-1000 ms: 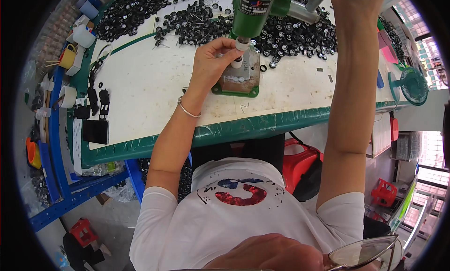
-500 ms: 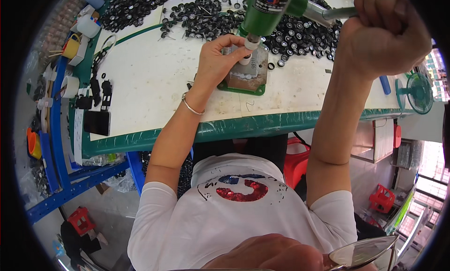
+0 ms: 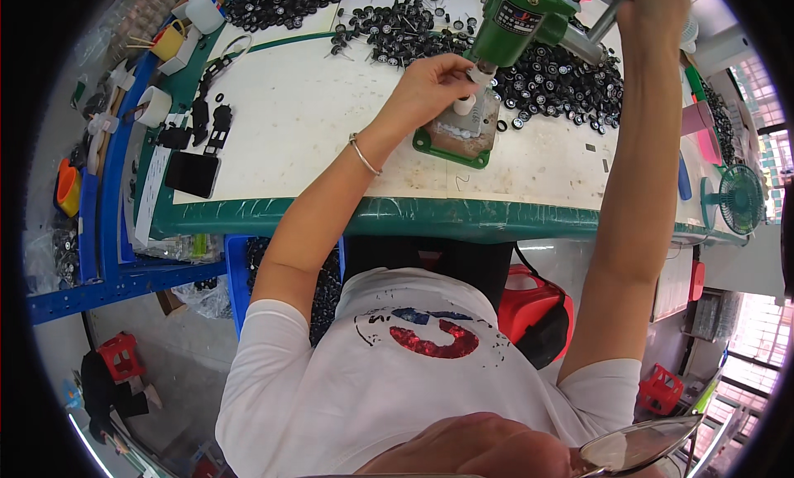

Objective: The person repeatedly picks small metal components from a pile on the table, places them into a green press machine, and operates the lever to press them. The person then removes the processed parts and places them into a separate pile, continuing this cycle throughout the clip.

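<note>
A green hand press stands at the far side of the table, its metal base plate bolted to a green foot. My left hand reaches in from the left, thumb and forefinger pinched together beside the press's white tip. Whatever those fingers hold is too small or hidden to make out. Just below them a white round holder sits on the base plate. At the upper right, my raised right hand is closed around the press lever, partly cut off by the picture's edge.
Heaps of small black wheels lie right of the press, with wheels on pins behind it. A dark phone and black plastic parts rest on the left. A green fan stands at the right end.
My right hand has moved up and farther away, with the lever raised. My left hand stays pinched by the press tip. The whole view has shifted slightly.
</note>
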Demonstrator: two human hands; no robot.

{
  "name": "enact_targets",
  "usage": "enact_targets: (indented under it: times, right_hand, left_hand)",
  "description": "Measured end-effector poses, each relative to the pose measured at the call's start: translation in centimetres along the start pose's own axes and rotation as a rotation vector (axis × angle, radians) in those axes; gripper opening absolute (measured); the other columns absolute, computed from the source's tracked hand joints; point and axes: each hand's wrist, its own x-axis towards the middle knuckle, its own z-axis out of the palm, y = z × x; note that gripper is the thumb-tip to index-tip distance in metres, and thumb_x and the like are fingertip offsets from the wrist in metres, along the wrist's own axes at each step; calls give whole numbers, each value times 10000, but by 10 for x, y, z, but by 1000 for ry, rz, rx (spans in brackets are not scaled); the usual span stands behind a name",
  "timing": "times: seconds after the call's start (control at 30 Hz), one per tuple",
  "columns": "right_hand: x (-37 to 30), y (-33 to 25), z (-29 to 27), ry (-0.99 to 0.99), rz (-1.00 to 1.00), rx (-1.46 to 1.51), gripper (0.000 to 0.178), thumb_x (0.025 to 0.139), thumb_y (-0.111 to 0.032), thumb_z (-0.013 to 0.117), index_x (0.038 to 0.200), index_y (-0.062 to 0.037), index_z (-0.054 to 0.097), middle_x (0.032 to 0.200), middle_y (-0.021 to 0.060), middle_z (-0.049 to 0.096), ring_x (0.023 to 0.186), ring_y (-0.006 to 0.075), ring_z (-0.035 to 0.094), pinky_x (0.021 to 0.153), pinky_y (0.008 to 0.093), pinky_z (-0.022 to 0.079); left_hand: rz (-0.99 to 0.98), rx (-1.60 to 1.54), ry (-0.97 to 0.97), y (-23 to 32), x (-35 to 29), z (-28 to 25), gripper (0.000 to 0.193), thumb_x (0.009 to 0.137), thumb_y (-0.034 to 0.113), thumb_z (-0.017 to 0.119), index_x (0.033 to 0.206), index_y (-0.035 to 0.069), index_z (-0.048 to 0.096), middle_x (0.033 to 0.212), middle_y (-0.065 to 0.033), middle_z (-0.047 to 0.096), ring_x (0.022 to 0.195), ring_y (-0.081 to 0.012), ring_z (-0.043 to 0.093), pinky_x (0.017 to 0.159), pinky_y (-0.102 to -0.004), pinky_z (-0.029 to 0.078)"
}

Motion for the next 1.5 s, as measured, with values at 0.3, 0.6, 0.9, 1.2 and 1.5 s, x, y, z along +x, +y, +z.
enact_targets:
  times: [0.3, 0.6, 0.9, 1.2, 1.5]
  right_hand:
    - [-1, 16, -22, -55, 129, -56, 187, 964, -271, 516, 953, -88, 552, 752, -3, 519, 655, 97, 462, 574, 251, 360]
    - [-122, 103, -158, -422, 381, -802, 206, 870, -168, 645, 1052, -74, 657, 821, 44, 652, 635, 130, 610, 593, 272, 498]
    - [-173, 118, -158, -680, 82, -1265, 160, 870, -185, 634, 997, -89, 659, 851, 67, 592, 695, 218, 595, 641, 326, 477]
    - [-162, 114, -102, -434, 595, -385, 223, 882, -129, 646, 1074, -16, 659, 845, 27, 654, 694, 81, 563, 653, 245, 474]
    - [-160, 120, -78, -474, 787, -323, 189, 876, -113, 653, 1032, -6, 651, 788, 7, 610, 622, 35, 484, 539, 195, 358]
  left_hand:
    - [-243, 137, 109, -14, -32, -84, 153, 819, 143, 684, 947, 60, 672, 786, 12, 595, 678, -73, 506, 632, -209, 419]
    - [-222, 631, -15, 0, -44, -72, 204, 752, 190, 744, 884, 37, 720, 662, -12, 617, 602, -59, 504, 558, -231, 397]
    - [-265, 1111, -132, 7, -40, -85, 163, 755, 223, 700, 814, 74, 729, 677, -79, 647, 632, -210, 610, 610, -325, 467]
    - [-17, 395, 114, -16, -29, -65, 143, 754, 129, 750, 860, 36, 732, 785, -40, 696, 700, -115, 599, 673, -266, 471]
    - [-10, -38, 103, -12, -19, -16, 90, 783, 64, 747, 863, 36, 717, 803, 40, 653, 704, -29, 542, 618, -183, 418]
